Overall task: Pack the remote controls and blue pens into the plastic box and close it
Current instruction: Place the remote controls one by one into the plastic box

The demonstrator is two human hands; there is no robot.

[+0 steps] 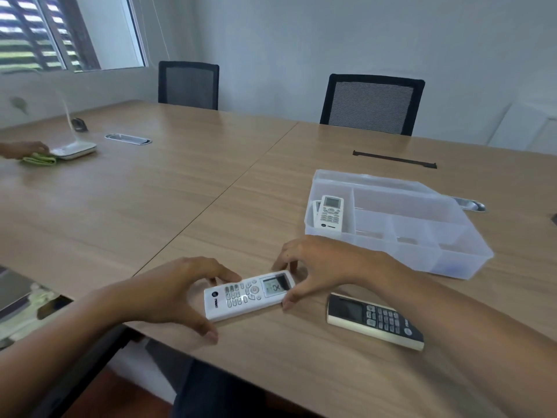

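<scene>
A white remote control (247, 295) lies on the wooden table near its front edge. My left hand (174, 292) cups its logo end, fingers on both long sides. My right hand (324, 263) pinches the display end between thumb and fingers. A dark remote with a cream rim (375, 320) rests on the table just right of it, under my right forearm. The clear plastic box (464, 267) stands open behind my right hand, with a white remote (329, 213) in its left compartment and another one partly hidden beneath. I see no blue pens.
Two black mesh chairs (373, 104) stand at the far side. Another person's hand (25, 149) with a green cloth (39, 159) touches a white device (75, 150) at the far left. Cable slots (128, 139) and a dark strip (394, 159) sit in the tabletop.
</scene>
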